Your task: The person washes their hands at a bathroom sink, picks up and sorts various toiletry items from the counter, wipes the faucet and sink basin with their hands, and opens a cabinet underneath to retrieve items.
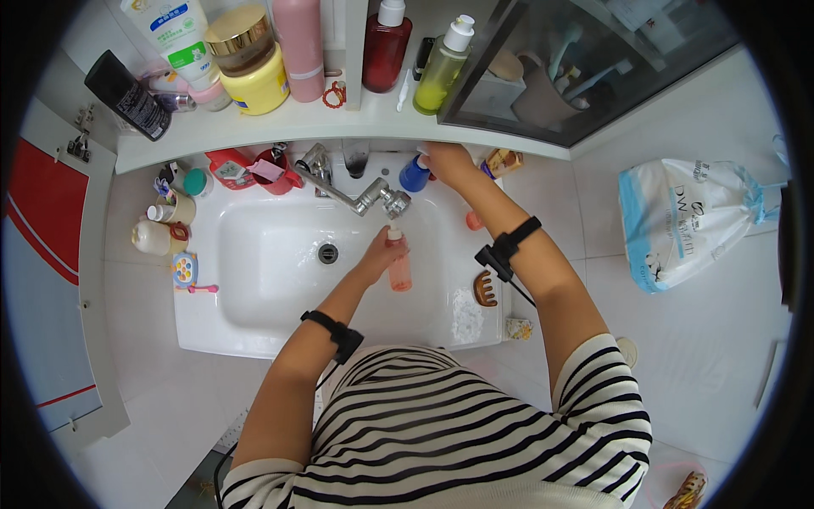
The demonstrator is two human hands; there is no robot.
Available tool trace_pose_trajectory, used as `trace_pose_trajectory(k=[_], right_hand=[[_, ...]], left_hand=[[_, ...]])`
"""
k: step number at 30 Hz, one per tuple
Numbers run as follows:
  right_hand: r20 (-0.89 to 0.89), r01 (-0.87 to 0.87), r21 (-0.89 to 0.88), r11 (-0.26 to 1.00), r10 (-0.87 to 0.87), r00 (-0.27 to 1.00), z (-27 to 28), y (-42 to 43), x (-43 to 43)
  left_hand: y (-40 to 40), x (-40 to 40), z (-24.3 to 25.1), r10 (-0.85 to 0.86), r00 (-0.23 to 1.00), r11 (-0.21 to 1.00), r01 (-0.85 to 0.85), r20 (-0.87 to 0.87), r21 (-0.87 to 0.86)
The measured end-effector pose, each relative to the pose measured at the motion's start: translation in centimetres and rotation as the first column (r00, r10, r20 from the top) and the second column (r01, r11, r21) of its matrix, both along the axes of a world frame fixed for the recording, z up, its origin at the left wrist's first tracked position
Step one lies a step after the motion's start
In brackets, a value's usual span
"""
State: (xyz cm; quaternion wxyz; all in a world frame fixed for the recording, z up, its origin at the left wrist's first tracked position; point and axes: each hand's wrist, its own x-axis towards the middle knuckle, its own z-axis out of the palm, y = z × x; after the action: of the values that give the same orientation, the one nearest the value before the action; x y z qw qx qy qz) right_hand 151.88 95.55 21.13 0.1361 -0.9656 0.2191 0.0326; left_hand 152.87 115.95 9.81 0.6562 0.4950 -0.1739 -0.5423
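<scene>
My left hand (pixel 379 254) grips a clear pink pump bottle (pixel 400 273) with a white top, held over the right part of the white washbasin (pixel 331 347). Just above the bottle is the head of the chrome faucet (pixel 375 196). My right hand (pixel 443 162) reaches to the basin's back edge, at the white top of a blue bottle (pixel 414 175). The shelf edge hides part of its fingers, so its grip on that bottle cannot be made out. A brown claw hair clip (pixel 484 289) and white foam or water (pixel 468 315) lie on the basin's right rim.
An overhanging cabinet shelf (pixel 254 133) holds several bottles and jars, with a dark glass door (pixel 547 76) at its right. Red containers (pixel 273 175) and cups stand along the basin's back left. A plastic bag of cotton towels (pixel 690 223) hangs at the right.
</scene>
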Motion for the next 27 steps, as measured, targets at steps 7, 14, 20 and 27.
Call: trace_pose_trajectory(k=[7,14,20,27], right_hand=[[0.289,-0.171,-0.016,0.985,0.168,0.942,-0.2,-1.0,-4.5],[0.227,-0.031,0.144,0.989,-0.002,0.974,1.6,-5.0,-8.5],[0.297,0.13,0.247,0.96,-0.203,0.933,-1.1,-9.0,-9.7],[0.311,0.21,0.368,0.906,-0.333,0.89,-1.0,-8.8,-7.3]], left_hand=[[-2.9,0.6,-0.4,0.112,0.963,0.992,-0.092,-0.246,0.092],[-2.4,-1.0,-4.8,0.004,0.964,0.984,-0.051,0.267,0.171],[0.3,-0.7,-4.6,0.0,0.702,0.988,-0.108,0.712,0.107],[4.2,0.9,-7.8,0.006,0.828,0.971,-0.139,0.561,0.196]])
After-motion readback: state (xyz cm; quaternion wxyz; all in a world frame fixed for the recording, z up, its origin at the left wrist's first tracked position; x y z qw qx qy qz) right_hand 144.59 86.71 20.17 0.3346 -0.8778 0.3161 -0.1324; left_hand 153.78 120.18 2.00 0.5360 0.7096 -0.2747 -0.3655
